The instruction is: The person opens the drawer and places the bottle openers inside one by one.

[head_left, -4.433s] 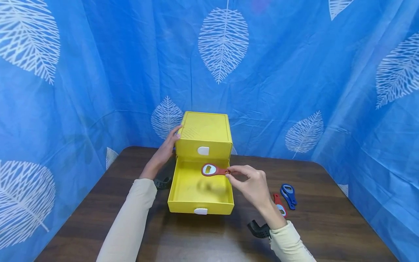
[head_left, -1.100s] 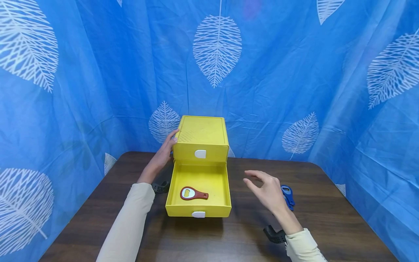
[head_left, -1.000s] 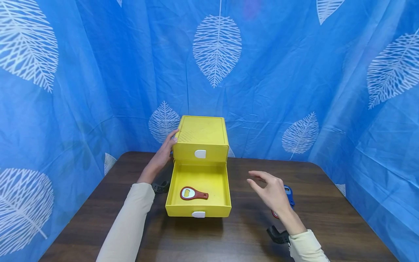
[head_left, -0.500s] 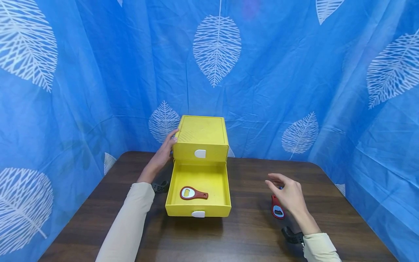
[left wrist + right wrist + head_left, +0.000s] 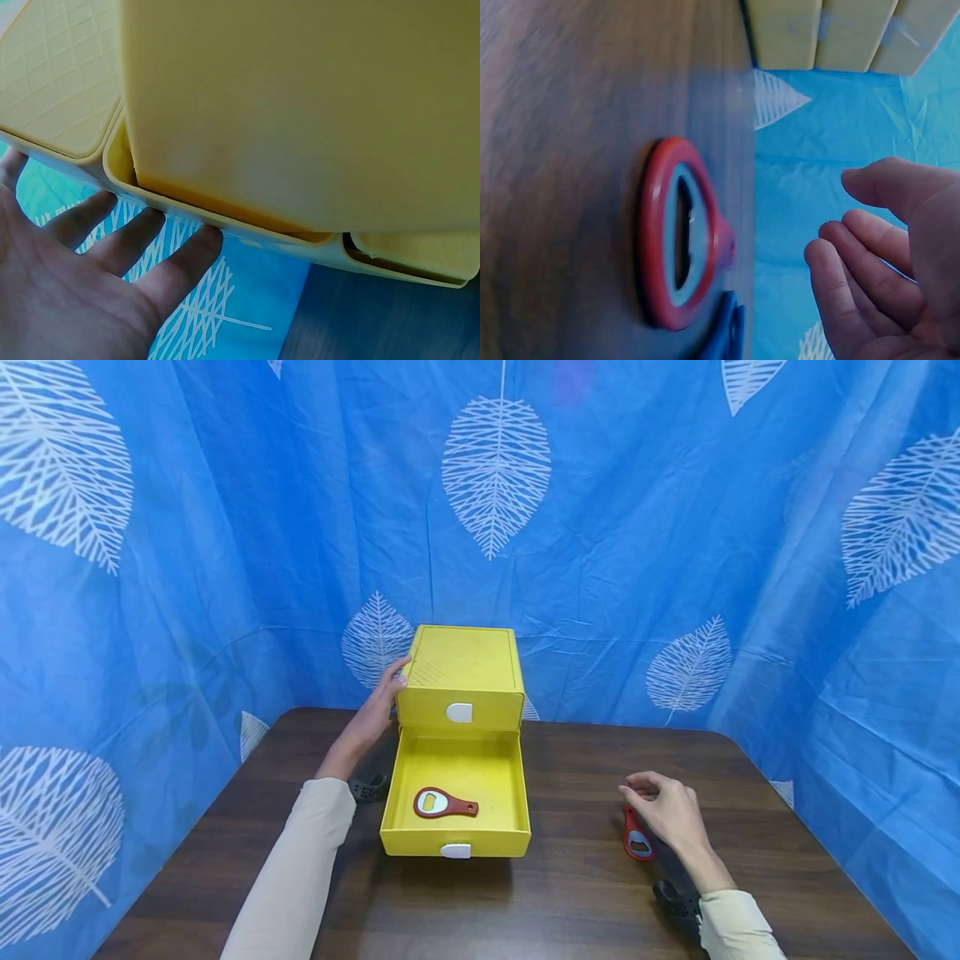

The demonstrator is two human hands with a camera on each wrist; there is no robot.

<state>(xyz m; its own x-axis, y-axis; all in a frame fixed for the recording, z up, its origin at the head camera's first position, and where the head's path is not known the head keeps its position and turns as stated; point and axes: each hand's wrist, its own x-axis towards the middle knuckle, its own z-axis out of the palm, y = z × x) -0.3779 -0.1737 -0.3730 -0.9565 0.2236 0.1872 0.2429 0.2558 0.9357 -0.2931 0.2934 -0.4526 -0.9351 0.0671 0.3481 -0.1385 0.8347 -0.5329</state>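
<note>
A yellow drawer box (image 5: 468, 660) stands on the table with its lower drawer (image 5: 454, 842) pulled out. Inside that drawer lies a red bottle opener (image 5: 459, 807). My left hand (image 5: 369, 717) rests on the box's left side; in the left wrist view its fingers are extended against the yellow wall. On the right, my right hand (image 5: 671, 810) hovers over the table, fingers bent and holding nothing. Just beside it lies a second red bottle opener (image 5: 631, 821). A blue bottle opener (image 5: 721, 334) shows partly in the right wrist view; in the head view the hand hides it.
The wooden table (image 5: 570, 893) has rounded back corners. A blue curtain (image 5: 600, 527) with white leaf prints hangs behind and at both sides. White tabs (image 5: 459, 712) mark the drawer fronts. Each wrist wears a black strap (image 5: 675, 900).
My right hand first held the red bottle opener over the drawer; that opener now lies inside. The hand has since moved right and down toward the openers on the table. My left hand stays put.
</note>
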